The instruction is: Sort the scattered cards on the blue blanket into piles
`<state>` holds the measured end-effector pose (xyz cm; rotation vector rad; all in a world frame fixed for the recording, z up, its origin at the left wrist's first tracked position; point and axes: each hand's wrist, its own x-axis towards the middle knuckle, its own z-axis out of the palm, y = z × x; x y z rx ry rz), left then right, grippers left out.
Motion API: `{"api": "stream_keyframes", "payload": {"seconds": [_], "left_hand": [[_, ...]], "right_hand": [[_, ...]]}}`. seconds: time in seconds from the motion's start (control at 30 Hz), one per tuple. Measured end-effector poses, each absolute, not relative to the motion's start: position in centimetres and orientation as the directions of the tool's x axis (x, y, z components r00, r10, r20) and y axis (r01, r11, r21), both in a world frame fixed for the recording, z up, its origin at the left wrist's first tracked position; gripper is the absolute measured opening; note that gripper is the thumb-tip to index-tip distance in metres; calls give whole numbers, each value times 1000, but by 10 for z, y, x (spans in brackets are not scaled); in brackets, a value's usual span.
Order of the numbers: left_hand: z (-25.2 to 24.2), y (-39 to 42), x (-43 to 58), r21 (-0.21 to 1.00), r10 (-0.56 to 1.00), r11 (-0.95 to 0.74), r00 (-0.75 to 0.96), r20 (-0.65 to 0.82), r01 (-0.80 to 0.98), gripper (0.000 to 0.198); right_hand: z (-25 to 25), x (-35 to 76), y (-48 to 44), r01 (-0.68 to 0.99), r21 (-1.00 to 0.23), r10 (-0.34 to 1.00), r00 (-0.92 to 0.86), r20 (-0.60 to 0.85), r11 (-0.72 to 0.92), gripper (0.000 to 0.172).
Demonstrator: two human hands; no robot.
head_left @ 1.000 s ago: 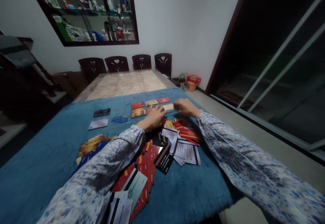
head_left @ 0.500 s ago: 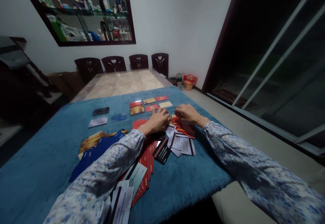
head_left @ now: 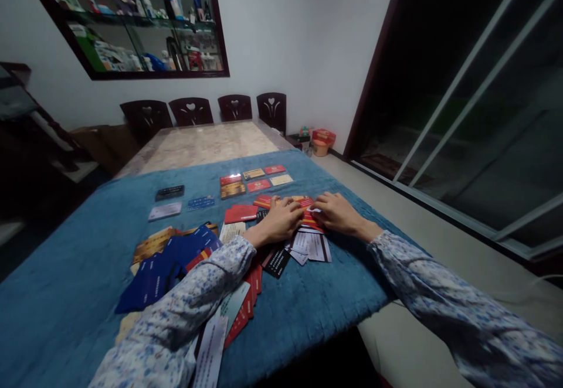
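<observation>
We look down at a counter, its near part covered by a blue cloth, with many printed cards spread on the cloth. Our left hand and right hand, in floral sleeves, reach in from the near edge toward the right edge, over a loose pile. The left hand lies palm down with bent fingers over red and black cards; we cannot tell whether it grips one. The right hand, closer to the right edge, has curled fingers whose tips meet a small pale card; whether it is pinched, we cannot tell. The two hands are apart by a narrow gap.

Just nearer us, striped pale cards overlap beside a black card. A red fan of cards runs from under our left wrist to a lilac card by the near edge. Left of that sleeve lie dark blue cards, with gold cards behind them.

Toward the far edge, well apart from the pile, are small groups: on the left, a dark card, a whitish card and a light blue card; rightward, a red-and-gold group, then yellow, red and cream ones.
</observation>
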<state>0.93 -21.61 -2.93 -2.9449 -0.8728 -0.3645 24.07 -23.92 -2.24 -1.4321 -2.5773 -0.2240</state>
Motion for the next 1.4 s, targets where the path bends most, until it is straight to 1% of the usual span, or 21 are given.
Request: {"api": "stream_keyframes", "payload": {"seconds": [0.27,0.57,0.7,0.87,1.0,1.13,1.4], "left_hand": [[-35,-216,11,42,517,-852,824,231,523,28],[-38,-213,10,65,500,-864,838,218,499,31],[-36,-213,11,91,512,-859,835,201,504,28],[-34,-213,13,155,524,-851,831,187,502,23],[-34,-212,12,178,544,-837,820,176,517,21],[-34,-212,11,150,497,-867,843,207,474,22],[-37,-209,11,6,361,-927,890,280,374,21]], "right_hand": [[-35,256,-259,835,16,794,-529,299,551,28],[-41,263,-269,846,-14,819,-512,258,534,29],[-44,266,-269,837,-46,815,-516,263,545,30],[-48,267,-269,809,-95,792,-534,296,580,33],[-50,269,-268,791,-110,777,-547,312,602,33],[-51,272,-269,775,-114,758,-559,335,622,33],[-48,274,-272,750,-96,724,-584,368,654,33]]}}
